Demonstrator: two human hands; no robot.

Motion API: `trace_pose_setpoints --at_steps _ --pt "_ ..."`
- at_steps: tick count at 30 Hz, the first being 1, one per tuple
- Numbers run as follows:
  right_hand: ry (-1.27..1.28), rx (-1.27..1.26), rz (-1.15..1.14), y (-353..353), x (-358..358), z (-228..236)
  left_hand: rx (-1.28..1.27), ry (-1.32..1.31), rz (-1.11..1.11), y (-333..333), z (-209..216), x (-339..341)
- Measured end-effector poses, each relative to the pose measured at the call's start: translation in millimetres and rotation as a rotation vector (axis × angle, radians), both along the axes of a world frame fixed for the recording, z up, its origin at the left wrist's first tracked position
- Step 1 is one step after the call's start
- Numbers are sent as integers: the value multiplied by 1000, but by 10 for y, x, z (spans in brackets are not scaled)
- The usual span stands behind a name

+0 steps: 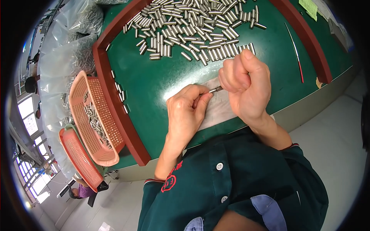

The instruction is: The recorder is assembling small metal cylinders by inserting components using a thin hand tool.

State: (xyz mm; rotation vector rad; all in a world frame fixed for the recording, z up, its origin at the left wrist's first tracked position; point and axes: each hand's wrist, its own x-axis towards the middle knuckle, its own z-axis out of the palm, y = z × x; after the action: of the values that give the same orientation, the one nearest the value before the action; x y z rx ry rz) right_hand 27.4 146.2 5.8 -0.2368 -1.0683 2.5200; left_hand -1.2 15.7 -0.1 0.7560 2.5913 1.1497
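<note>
My left hand [185,109] pinches a short, shiny metal pin [211,91] between thumb and fingertips. My right hand [248,81] is closed in a fist with the thumb on top, just to the right of it. A darker metal piece [219,88] bridges the small gap between the pin and the fist; whether it is a separate tool is unclear, and the inside of the fist is hidden. Both hands are above a pale sheet [217,111] on the green tabletop [144,96]. Beyond them lies a large heap of metal pins [185,30], with some lined up along its near edge.
Dark red rails [102,73] border the work surface left and right. A thin pointed tool with a red handle [300,69] lies at right. On the left stand a pink basket [83,115] with pins, a red basket [77,158] and clear bags [83,50] of pins.
</note>
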Motion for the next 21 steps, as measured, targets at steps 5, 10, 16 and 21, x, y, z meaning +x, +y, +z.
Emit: trace_pose_setpoints --at_steps 5,10,16,21 --pt "-21 41 2 -9 -8 8 -13 67 -39 -19 -41 -18" --pt "-36 21 3 -13 -20 27 7 62 -38 -22 -56 -3" --pt "-42 124 38 -34 2 23 55 33 -45 -28 -77 -2" --pt "-115 188 93 -37 4 47 29 -62 -30 -33 -53 -26"
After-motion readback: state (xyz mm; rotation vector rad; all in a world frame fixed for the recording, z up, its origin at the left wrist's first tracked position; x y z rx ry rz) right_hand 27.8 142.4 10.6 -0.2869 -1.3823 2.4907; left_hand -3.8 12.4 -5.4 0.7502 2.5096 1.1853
